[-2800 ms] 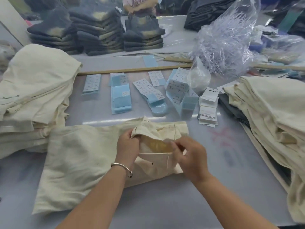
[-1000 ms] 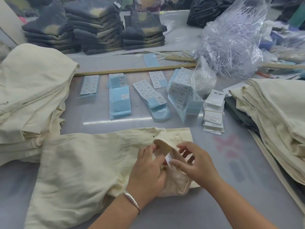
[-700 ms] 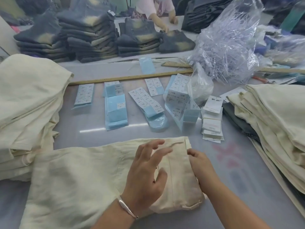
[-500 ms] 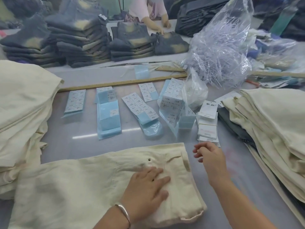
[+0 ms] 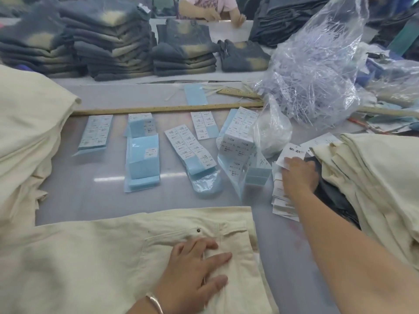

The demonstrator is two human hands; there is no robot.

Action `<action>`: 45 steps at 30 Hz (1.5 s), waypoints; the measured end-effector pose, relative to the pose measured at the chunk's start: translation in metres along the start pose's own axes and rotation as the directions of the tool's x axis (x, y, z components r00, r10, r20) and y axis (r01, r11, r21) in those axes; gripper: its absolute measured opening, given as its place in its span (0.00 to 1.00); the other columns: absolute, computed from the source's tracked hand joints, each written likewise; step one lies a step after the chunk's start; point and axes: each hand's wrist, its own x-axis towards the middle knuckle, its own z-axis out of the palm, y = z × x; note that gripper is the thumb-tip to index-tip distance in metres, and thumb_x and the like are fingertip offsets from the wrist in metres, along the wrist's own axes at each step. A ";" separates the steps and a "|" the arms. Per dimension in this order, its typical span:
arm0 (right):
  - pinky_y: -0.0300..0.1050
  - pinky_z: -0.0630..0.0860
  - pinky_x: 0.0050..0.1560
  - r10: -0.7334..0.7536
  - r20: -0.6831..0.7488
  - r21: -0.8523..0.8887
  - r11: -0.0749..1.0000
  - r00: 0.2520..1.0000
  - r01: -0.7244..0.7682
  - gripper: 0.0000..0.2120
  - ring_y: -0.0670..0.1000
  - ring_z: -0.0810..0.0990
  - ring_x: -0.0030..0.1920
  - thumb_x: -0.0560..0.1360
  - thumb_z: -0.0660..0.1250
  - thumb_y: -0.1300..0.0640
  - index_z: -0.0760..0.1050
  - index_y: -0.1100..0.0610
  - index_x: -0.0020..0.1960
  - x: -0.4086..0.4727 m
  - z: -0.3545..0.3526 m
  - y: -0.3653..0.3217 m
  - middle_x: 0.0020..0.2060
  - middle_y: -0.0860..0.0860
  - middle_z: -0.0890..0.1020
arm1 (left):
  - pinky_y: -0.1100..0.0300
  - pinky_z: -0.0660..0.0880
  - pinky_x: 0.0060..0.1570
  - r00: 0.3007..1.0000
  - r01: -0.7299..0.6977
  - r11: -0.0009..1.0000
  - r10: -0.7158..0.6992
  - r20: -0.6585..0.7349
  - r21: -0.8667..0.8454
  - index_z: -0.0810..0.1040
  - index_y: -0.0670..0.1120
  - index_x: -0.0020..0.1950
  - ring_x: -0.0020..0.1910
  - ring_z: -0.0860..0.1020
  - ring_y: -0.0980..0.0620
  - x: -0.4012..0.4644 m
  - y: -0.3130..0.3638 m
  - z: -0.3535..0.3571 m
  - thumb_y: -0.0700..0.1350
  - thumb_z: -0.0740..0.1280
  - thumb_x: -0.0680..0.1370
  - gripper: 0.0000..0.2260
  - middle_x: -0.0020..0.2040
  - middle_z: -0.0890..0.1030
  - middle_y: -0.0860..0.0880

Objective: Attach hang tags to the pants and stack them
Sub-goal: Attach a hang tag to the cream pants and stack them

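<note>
Left hand flat, fingers spread, pressing on cream pants laid on the table at near edge, by the pocket and a dark rivet. Silver bangle on that wrist. Right arm stretched forward-right; right hand palm down on the hang tag stack, fingers on the lifted top tag. Can't tell if it's pinched or just touched. Top tag has black characters, unreadable. Farther out: sticker sheets, box printed "11036". Cream pants piles left and right.
</note>
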 end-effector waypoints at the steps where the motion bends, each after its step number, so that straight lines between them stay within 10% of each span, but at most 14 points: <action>1: 0.48 0.69 0.50 0.031 -0.062 0.061 0.998 0.998 -0.027 0.16 0.59 0.71 0.59 0.79 0.59 0.58 0.77 0.51 0.65 0.002 0.001 -0.001 0.59 0.57 0.76 | 0.61 0.44 0.66 1.000 0.004 1.000 -0.004 0.009 -0.001 0.56 0.75 0.71 0.68 0.43 0.72 0.000 0.000 -0.001 0.72 0.44 0.72 0.27 0.70 0.56 0.68; 6: 0.46 0.70 0.45 0.158 -0.300 0.492 0.870 0.941 0.011 0.11 0.60 0.78 0.52 0.77 0.65 0.62 0.83 0.56 0.56 -0.017 -0.008 -0.001 0.50 0.58 0.83 | 0.62 0.44 0.65 1.000 0.019 0.999 -0.019 0.024 -0.030 0.60 0.74 0.70 0.67 0.45 0.73 0.000 0.002 -0.003 0.72 0.45 0.70 0.28 0.67 0.57 0.69; 10: 0.43 0.76 0.54 0.399 -0.100 0.939 0.340 0.912 -0.046 0.08 0.52 0.81 0.52 0.71 0.73 0.63 0.80 0.50 0.40 -0.071 -0.017 -0.011 0.55 0.52 0.82 | 0.62 0.49 0.66 0.999 0.030 0.998 -0.030 0.011 -0.062 0.65 0.72 0.67 0.65 0.53 0.71 0.007 0.005 -0.009 0.70 0.51 0.72 0.23 0.62 0.60 0.70; 14: 0.28 0.74 0.41 0.395 0.261 0.962 -0.033 0.881 -0.270 0.13 0.43 0.80 0.49 0.71 0.69 0.71 0.81 0.53 0.41 -0.117 -0.013 -0.009 0.59 0.49 0.78 | 0.62 0.56 0.67 0.998 0.029 0.984 -0.040 -0.057 -0.174 0.75 0.66 0.62 0.62 0.63 0.65 0.013 0.008 -0.013 0.59 0.62 0.77 0.14 0.58 0.67 0.66; 19: 0.41 0.82 0.38 0.192 0.530 0.748 -0.565 0.826 -0.348 0.12 0.55 0.84 0.44 0.70 0.65 0.72 0.77 0.73 0.53 -0.135 -0.029 -0.001 0.53 0.61 0.83 | 0.64 0.64 0.65 0.980 0.040 0.956 -0.095 -0.177 -0.292 0.78 0.60 0.60 0.60 0.65 0.67 0.008 0.013 -0.010 0.52 0.67 0.77 0.12 0.59 0.67 0.63; 23: 0.37 0.80 0.31 0.261 0.614 0.739 -0.522 0.745 -0.426 0.18 0.51 0.83 0.37 0.71 0.67 0.75 0.77 0.62 0.58 -0.153 -0.044 0.002 0.52 0.59 0.82 | 0.72 0.64 0.60 0.940 0.023 0.907 -0.163 -0.300 -0.420 0.79 0.58 0.59 0.60 0.68 0.67 0.004 0.025 -0.013 0.49 0.69 0.77 0.11 0.59 0.70 0.63; 26: 0.38 0.79 0.30 0.164 0.542 0.795 -0.418 0.824 -0.440 0.25 0.50 0.83 0.35 0.70 0.68 0.75 0.75 0.54 0.62 -0.183 -0.055 -0.002 0.40 0.53 0.85 | 0.70 0.71 0.49 0.906 -0.017 0.783 -0.251 -0.342 -0.622 0.74 0.63 0.61 0.54 0.76 0.61 0.005 0.040 -0.025 0.53 0.68 0.77 0.13 0.55 0.75 0.63; 30: 0.42 0.79 0.35 0.002 0.365 0.916 -0.182 0.931 -0.358 0.09 0.52 0.83 0.36 0.68 0.72 0.69 0.84 0.58 0.44 -0.230 -0.066 -0.026 0.39 0.56 0.86 | 0.66 0.74 0.43 0.944 -0.088 0.502 -0.234 -0.233 -0.861 0.74 0.59 0.64 0.46 0.81 0.55 0.008 0.055 -0.049 0.61 0.69 0.72 0.21 0.52 0.81 0.56; 33: 0.44 0.77 0.37 -0.171 0.304 0.946 -0.061 0.937 -0.318 0.05 0.53 0.81 0.35 0.64 0.78 0.62 0.82 0.58 0.37 -0.242 -0.074 -0.042 0.35 0.58 0.84 | 0.64 0.76 0.39 0.891 -0.201 0.422 -0.296 -0.345 -0.884 0.82 0.48 0.53 0.43 0.82 0.53 0.005 0.054 -0.062 0.50 0.70 0.76 0.09 0.47 0.85 0.48; 37: 0.42 0.79 0.41 -0.503 0.363 0.918 0.047 0.784 -0.395 0.09 0.55 0.85 0.44 0.70 0.74 0.55 0.82 0.58 0.48 -0.228 -0.081 -0.068 0.44 0.57 0.86 | 0.67 0.68 0.27 0.834 -0.135 0.531 -0.395 -0.385 -0.837 0.81 0.39 0.45 0.27 0.73 0.56 -0.002 0.026 -0.069 0.40 0.68 0.78 0.05 0.31 0.81 0.45; 45: 0.48 0.80 0.42 -0.397 0.440 0.897 0.244 0.805 -0.369 0.09 0.55 0.85 0.41 0.79 0.64 0.63 0.82 0.56 0.47 -0.202 -0.051 -0.142 0.41 0.56 0.86 | 0.60 0.73 0.28 0.792 0.152 0.702 -0.507 -0.339 -0.696 0.72 0.42 0.35 0.26 0.79 0.50 0.014 -0.065 -0.094 0.51 0.69 0.77 0.17 0.29 0.80 0.45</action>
